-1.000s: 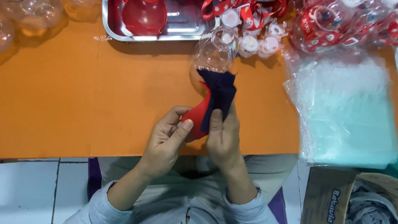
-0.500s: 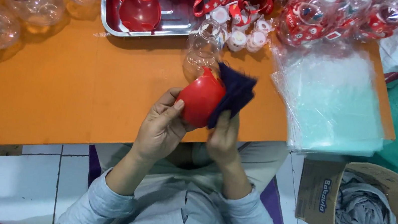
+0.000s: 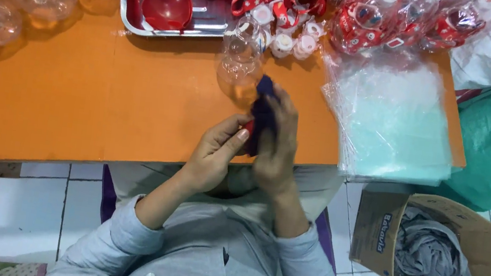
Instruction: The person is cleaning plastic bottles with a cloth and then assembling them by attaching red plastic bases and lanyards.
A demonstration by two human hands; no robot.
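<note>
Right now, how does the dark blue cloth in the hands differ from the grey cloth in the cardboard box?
The dark blue cloth is held between the left hand and right hand over the orange table; the grey cloth lies untouched in the cardboard box on the floor. The blue one shows as a small bunch, the grey as a bigger heap. Both are crumpled fabric.

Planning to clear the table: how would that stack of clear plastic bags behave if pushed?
The stack of clear plastic bags looks thin and floppy, so it would likely slide apart rather than move together. Its edge overhangs the orange table, so sheets might slip off.
</note>
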